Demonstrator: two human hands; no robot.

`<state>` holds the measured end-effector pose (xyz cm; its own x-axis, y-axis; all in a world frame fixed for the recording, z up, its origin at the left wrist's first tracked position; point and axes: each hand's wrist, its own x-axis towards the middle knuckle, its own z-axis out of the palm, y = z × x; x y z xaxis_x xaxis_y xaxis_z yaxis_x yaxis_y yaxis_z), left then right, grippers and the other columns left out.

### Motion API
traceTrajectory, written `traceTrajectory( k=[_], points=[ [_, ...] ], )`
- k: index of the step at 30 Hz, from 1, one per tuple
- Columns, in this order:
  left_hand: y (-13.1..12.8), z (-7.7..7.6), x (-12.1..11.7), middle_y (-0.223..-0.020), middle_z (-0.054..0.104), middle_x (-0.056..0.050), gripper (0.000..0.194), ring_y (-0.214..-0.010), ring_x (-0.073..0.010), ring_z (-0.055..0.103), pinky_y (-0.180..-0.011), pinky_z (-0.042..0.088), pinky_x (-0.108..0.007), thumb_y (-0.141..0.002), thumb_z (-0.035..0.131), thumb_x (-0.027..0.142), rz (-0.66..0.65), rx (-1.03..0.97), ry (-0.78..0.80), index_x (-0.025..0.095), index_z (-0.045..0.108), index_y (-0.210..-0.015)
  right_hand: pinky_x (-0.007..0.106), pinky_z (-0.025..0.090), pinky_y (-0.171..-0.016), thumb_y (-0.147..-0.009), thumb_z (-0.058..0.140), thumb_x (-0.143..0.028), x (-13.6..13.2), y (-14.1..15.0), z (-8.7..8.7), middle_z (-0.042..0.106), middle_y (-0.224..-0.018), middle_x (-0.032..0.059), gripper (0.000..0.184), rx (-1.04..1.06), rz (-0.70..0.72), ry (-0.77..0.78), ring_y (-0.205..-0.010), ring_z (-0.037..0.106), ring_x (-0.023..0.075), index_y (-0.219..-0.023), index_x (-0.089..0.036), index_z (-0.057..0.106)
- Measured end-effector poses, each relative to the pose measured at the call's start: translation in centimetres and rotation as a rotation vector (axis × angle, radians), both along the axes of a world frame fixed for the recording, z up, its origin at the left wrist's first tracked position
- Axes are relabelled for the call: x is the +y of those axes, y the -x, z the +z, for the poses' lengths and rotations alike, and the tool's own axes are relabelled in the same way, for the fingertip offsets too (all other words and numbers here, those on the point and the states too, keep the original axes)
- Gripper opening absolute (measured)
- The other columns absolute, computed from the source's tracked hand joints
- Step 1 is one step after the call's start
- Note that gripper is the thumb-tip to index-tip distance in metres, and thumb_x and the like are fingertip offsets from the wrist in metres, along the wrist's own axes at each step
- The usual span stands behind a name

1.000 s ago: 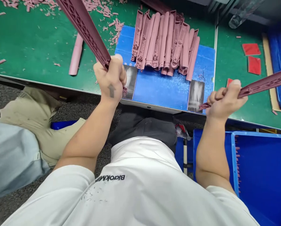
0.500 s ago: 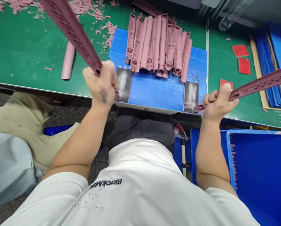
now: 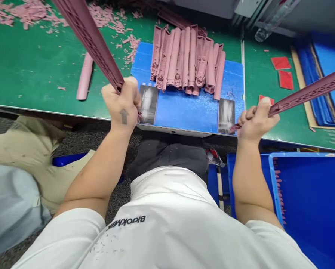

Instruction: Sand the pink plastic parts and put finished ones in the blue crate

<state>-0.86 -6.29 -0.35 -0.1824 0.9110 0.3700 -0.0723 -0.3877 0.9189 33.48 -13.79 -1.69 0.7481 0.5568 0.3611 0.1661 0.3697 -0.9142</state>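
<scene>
My left hand (image 3: pixel 124 99) is closed around the lower part of a long pink plastic shell (image 3: pixel 91 43), which slants up and away to the left with its ribbed inside showing. In my right hand (image 3: pixel 257 117) is a second long pink plastic shell (image 3: pixel 310 89), tilted up to the right and running out of view. The short lower end of each shell pokes out below the fist. Between and beyond my hands, a pile of pink plastic shells (image 3: pixel 187 56) lies on a blue mat (image 3: pixel 184 112). Dark picture patches (image 3: pixel 227 112) sit near the mat's front corners.
Pink scraps (image 3: pixel 33 13) litter the green table (image 3: pixel 30 71), where a single pink shell (image 3: pixel 85 76) lies at left. Red squares (image 3: pixel 285 79) and blue boards (image 3: pixel 330 67) are at right. A blue crate (image 3: pixel 310 155) stands below. Another person's leg (image 3: pixel 24 145) is at left.
The view has shifted slightly, so the table and pile appear a little lower. Both hands keep their hold on the pink shells, with hardly any movement.
</scene>
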Motion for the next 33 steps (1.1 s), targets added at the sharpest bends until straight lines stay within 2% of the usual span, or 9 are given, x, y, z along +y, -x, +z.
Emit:
traceTrajectory(
  k=[5, 9, 14, 17, 20, 24, 27, 29, 33],
  points=[
    [-1.2, 0.5, 0.1, -0.064, 0.014, 0.005, 0.062, -0.051, -0.0077, 0.015, -0.056, 0.017, -0.032, -0.109, 0.066, 0.040, 0.036, -0.010, 0.012, 0.026, 0.018, -0.073, 0.026, 0.018, -0.040, -0.113, 0.062, -0.067, 0.6, -0.8, -0.5, 0.012, -0.061, -0.0119, 0.062, -0.002, 0.024, 0.052, -0.047, 0.011, 0.0089, -0.077, -0.031, 0.026],
    [-1.3, 1.0, 0.3, -0.059, 0.014, 0.007, 0.061, -0.050, -0.0071, 0.015, -0.052, 0.015, -0.032, -0.107, 0.069, 0.035, 0.064, -0.060, 0.026, 0.026, 0.020, -0.072, 0.026, 0.011, -0.039, -0.111, 0.065, -0.061, 0.2, -0.2, 0.9, 0.013, -0.056, -0.0124, 0.063, 0.040, -0.026, 0.029, -0.045, 0.009, 0.0075, -0.072, -0.031, 0.025],
    [2.2, 0.4, -4.1, -0.052, 0.030, 0.005, 0.066, -0.045, -0.0102, 0.027, -0.045, 0.018, -0.030, -0.090, 0.084, 0.069, -0.234, -0.052, 0.344, 0.026, 0.038, -0.069, 0.026, 0.011, -0.035, -0.091, 0.083, -0.044, -5.6, -0.2, 1.5, 0.025, -0.052, -0.0108, 0.053, 0.087, 0.182, 0.293, -0.040, 0.018, 0.0079, -0.066, -0.028, 0.038],
    [3.8, -0.3, -7.6, -0.060, 0.058, 0.001, 0.052, -0.043, -0.0146, 0.046, -0.039, 0.029, -0.028, -0.088, 0.080, 0.074, -0.344, -0.114, 0.553, 0.024, 0.065, -0.092, 0.026, 0.030, -0.031, -0.080, 0.087, -0.036, -9.7, -0.6, 0.1, 0.053, -0.060, -0.0088, 0.025, 0.172, 0.287, 0.507, -0.040, 0.042, 0.0150, -0.094, -0.031, 0.068],
    [4.0, 0.0, -9.3, -0.082, 0.078, -0.001, 0.065, -0.050, -0.0194, 0.066, -0.038, 0.042, -0.026, -0.091, 0.086, 0.060, -0.314, -0.106, 0.628, 0.029, 0.063, -0.144, 0.033, 0.059, -0.043, -0.074, 0.091, -0.033, -11.9, -0.5, -0.1, 0.081, -0.089, -0.0054, 0.071, 0.184, 0.386, 0.546, -0.055, 0.067, 0.0206, -0.141, -0.042, 0.068],
    [3.4, 2.0, -9.2, -0.095, 0.084, -0.001, 0.064, -0.053, -0.0174, 0.069, -0.037, 0.046, -0.023, -0.103, 0.081, 0.058, -0.244, -0.161, 0.556, 0.040, 0.059, -0.160, 0.044, 0.076, -0.076, -0.083, 0.089, -0.057, -12.0, -0.2, 2.7, 0.087, -0.111, 0.0102, 0.061, 0.240, 0.514, 0.438, -0.080, 0.083, 0.0243, -0.134, -0.026, 0.082],
    [3.4, 3.0, -8.6, -0.102, 0.084, 0.000, 0.045, -0.064, -0.0175, 0.075, -0.040, 0.050, -0.020, -0.101, 0.084, 0.051, -0.269, -0.213, 0.529, 0.044, 0.071, -0.144, 0.045, 0.077, -0.079, -0.072, 0.093, -0.059, -11.3, -0.1, 4.7, 0.088, -0.115, 0.0106, 0.060, 0.258, 0.535, 0.304, -0.090, 0.086, 0.0279, -0.123, -0.029, 0.087],
    [3.6, 3.3, -8.5, -0.108, 0.083, -0.001, 0.036, -0.079, -0.0212, 0.081, -0.042, 0.054, -0.020, -0.098, 0.085, 0.046, -0.312, -0.223, 0.556, 0.041, 0.077, -0.133, 0.042, 0.074, -0.067, -0.069, 0.098, -0.051, -10.8, 0.0, 5.3, 0.088, -0.107, 0.0073, 0.054, 0.191, 0.462, 0.264, -0.078, 0.083, 0.0262, -0.119, -0.032, 0.090],
    [4.1, 3.0, -8.8, -0.124, 0.083, -0.006, 0.035, -0.115, -0.0333, 0.085, -0.051, 0.064, -0.025, -0.094, 0.080, 0.041, -0.322, -0.270, 0.546, 0.038, 0.082, -0.129, 0.032, 0.047, -0.043, -0.083, 0.096, -0.050, -9.5, -0.5, 4.7, 0.063, -0.059, -0.0034, 0.032, -0.096, 0.126, 0.257, -0.043, 0.052, 0.0156, -0.105, -0.027, 0.092]
  ],
)
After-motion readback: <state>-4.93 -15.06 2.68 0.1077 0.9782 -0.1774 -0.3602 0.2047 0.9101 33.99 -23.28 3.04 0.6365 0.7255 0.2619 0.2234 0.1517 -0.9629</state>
